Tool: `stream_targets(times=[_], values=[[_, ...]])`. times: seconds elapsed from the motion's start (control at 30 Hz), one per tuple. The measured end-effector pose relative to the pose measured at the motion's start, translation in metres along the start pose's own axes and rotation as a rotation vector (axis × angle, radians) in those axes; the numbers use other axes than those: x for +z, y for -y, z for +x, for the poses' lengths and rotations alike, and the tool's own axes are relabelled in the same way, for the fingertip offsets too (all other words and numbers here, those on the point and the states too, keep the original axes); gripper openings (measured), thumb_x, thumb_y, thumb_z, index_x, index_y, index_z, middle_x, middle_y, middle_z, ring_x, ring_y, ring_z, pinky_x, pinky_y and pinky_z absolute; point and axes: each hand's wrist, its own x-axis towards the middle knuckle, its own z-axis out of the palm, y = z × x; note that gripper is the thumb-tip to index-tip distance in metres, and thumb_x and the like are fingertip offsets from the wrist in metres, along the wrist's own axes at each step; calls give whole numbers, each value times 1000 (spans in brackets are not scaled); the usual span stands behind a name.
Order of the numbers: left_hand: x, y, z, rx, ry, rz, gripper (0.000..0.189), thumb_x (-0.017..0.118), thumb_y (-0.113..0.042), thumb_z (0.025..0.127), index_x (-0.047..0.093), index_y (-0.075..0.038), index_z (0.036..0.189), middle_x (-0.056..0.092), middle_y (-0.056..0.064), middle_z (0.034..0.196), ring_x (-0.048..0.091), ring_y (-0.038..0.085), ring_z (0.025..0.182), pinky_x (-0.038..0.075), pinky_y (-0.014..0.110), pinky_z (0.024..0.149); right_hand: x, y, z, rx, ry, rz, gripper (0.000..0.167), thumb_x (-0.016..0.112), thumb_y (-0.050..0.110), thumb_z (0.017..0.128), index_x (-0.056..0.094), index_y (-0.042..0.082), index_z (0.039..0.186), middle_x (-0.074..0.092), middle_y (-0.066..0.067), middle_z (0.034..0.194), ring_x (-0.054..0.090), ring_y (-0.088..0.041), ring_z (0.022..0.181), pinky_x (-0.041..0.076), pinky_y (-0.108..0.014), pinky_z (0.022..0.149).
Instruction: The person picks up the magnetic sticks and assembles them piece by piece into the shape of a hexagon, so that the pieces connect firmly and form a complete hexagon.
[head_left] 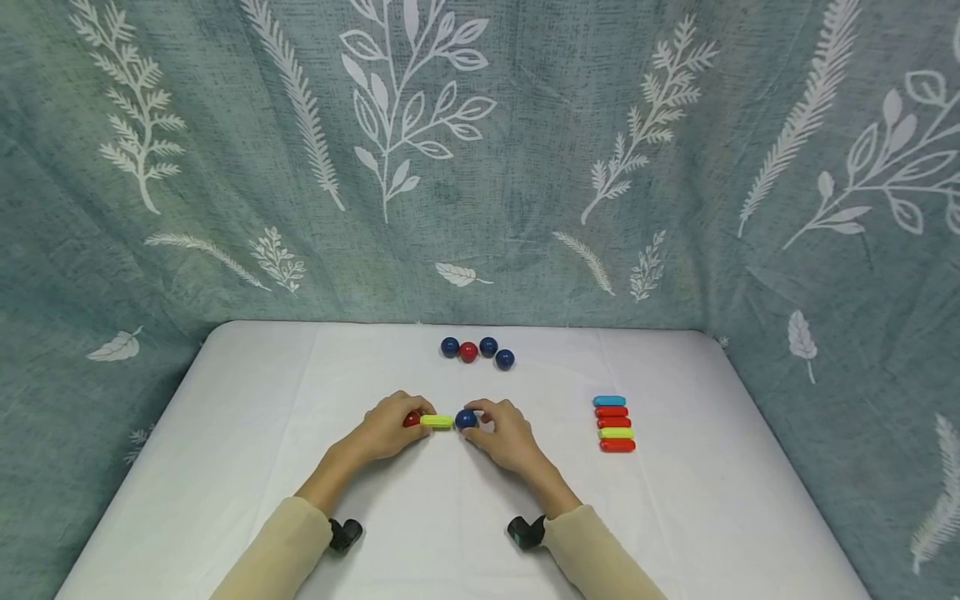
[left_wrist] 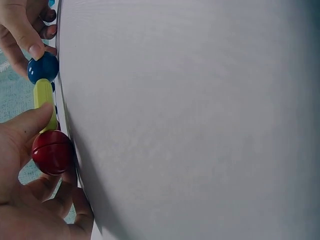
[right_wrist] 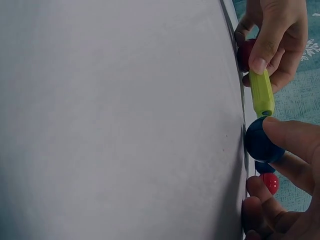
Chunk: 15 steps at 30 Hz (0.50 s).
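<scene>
Near the middle of the table, my left hand [head_left: 386,427] pinches a yellow-green rod [head_left: 438,422] between thumb and fingers. A red ball [left_wrist: 52,156] sits at the rod's left end, beside the palm. Facing it, my right hand [head_left: 507,435] holds a dark blue ball [head_left: 466,419] between thumb and fingertips. The blue ball is very close to the rod's right end; a small hole shows in that end in the right wrist view. Whether rod and ball touch, I cannot tell.
Behind the hands lie several loose balls, one red [head_left: 468,352] and the others dark blue [head_left: 505,359]. To the right, several short rods lie stacked in a column: a blue rod [head_left: 610,401], a yellow-green one [head_left: 616,433] and red ones [head_left: 618,446]. A patterned curtain [head_left: 517,167] hangs behind the white table [head_left: 675,517].
</scene>
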Motion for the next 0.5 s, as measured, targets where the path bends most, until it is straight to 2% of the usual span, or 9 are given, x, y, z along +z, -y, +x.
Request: stream_targets(times=[0.2,0.5], values=[[1,-1,-1,-2,-2,6,17,74,-21,92,71,-24,108,59,1,104,54,17,92,44,47,79,3,0,-1,-27,-2,-27,37,74,28,91,68,19,126,60,-5,101,54,-20,93,38,-41,74],[-1,-6,-1,8,7,43,19,75,-23,91,70,-23,110,59,2,105,54,20,93,45,49,79,3,1,-2,-22,3,-23,37,73,28,92,67,19,127,59,-5,101,53,-20,93,37,-41,74]])
